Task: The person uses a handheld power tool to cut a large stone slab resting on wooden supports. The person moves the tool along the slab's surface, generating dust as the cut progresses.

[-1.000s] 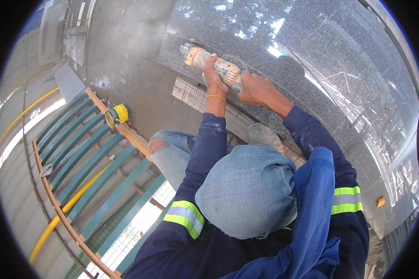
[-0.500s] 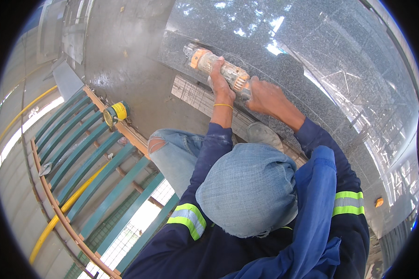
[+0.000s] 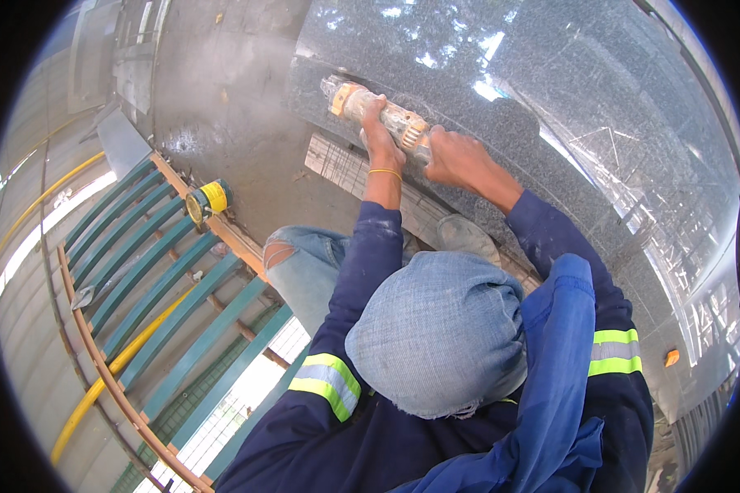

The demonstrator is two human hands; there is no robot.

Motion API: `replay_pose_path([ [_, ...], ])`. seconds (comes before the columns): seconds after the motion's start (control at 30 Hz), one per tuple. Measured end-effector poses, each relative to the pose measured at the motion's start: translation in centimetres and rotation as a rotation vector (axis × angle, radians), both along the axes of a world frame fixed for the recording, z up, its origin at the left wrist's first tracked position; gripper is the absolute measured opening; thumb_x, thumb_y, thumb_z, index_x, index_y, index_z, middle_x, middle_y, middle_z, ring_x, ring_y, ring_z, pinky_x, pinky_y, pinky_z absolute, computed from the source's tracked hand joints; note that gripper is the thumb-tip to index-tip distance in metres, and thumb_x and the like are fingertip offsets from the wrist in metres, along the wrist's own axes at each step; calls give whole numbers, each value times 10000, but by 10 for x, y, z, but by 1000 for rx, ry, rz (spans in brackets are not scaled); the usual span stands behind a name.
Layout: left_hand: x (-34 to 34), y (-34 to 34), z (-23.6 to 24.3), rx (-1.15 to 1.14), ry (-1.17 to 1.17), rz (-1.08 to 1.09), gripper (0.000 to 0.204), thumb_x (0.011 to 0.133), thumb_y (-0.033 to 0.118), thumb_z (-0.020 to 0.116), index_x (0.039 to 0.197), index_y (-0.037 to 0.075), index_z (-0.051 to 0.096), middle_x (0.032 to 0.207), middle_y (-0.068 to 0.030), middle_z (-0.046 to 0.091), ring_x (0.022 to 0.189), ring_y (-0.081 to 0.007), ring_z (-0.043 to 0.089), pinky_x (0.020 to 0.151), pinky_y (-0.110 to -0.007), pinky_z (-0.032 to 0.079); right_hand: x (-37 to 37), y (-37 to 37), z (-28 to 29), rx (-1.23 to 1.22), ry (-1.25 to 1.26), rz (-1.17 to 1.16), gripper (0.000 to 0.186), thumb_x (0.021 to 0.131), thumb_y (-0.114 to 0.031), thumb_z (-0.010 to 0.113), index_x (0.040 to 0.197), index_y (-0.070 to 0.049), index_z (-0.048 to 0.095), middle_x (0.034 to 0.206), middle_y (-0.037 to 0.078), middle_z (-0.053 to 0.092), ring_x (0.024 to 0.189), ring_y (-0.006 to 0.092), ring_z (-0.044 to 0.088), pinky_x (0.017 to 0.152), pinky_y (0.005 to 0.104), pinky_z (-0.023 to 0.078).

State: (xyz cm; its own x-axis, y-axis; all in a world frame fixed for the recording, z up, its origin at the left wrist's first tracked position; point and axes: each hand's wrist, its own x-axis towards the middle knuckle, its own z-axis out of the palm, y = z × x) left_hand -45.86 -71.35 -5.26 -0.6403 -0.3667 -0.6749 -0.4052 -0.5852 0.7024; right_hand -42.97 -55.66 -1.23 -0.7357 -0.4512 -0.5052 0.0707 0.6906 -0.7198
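Observation:
A dusty orange-and-grey angle grinder (image 3: 403,123) lies slanted along the near edge of a dark polished stone slab (image 3: 534,140). My left hand (image 3: 381,140) is wrapped round its body, with a yellow band at the wrist. Its rear end sits in my right hand (image 3: 460,156), fingers closed. The tool's head points to the far left, and pale dust hangs beyond it. Whether a disc touches the stone cannot be made out.
Left of me, a slatted teal rack (image 3: 156,287) with wooden rails carries a yellow-and-green tin (image 3: 209,201). A yellow hose (image 3: 115,366) passes behind its slats. A pale board (image 3: 337,168) lies under the slab's edge. A small orange piece (image 3: 672,357) is at the right.
Both hands and the angle grinder have shifted slightly to the left along the slab's edge. My grip on it is unchanged.

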Motion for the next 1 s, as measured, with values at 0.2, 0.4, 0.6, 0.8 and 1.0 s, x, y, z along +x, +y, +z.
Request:
replay_pose_path([
  [0.2,9,7,5,-21,-3,9,373,849,236,688,1148,62,548,930,-76,571,821,-249,640,727,-426,573,9,11,13,-4,11,-7,295,740,-79,635,965,101,572,865,332,681,856,455,710,778,509,562],
  [0.4,9,11,5,-15,5,41,378,845,227,699,1146,43,565,939,-68,574,824,-235,635,735,-405,565,9,10,11,-11,7,-22,277,739,-68,629,951,100,568,856,333,677,836,458,705,756,514,558],
  [0.6,6,10,7,-23,-4,28,374,847,234,699,1143,46,570,928,-67,577,812,-237,642,722,-409,568,4,6,10,-26,-26,-18,264,745,-55,598,955,103,577,861,332,679,836,460,705,754,514,557],
  [0.8,-2,0,-3,10,-16,-17,364,849,247,690,1128,53,559,923,-72,573,812,-253,647,727,-418,573,-1,-2,-3,1,2,-19,280,744,-69,602,966,101,583,879,329,686,857,456,709,775,513,557],
  [1.0,5,7,3,-8,-15,2,383,845,239,700,1146,47,563,934,-61,566,832,-233,634,757,-405,559,4,6,6,4,9,-7,297,733,-86,641,958,97,579,879,326,687,863,448,711,777,508,560],
])
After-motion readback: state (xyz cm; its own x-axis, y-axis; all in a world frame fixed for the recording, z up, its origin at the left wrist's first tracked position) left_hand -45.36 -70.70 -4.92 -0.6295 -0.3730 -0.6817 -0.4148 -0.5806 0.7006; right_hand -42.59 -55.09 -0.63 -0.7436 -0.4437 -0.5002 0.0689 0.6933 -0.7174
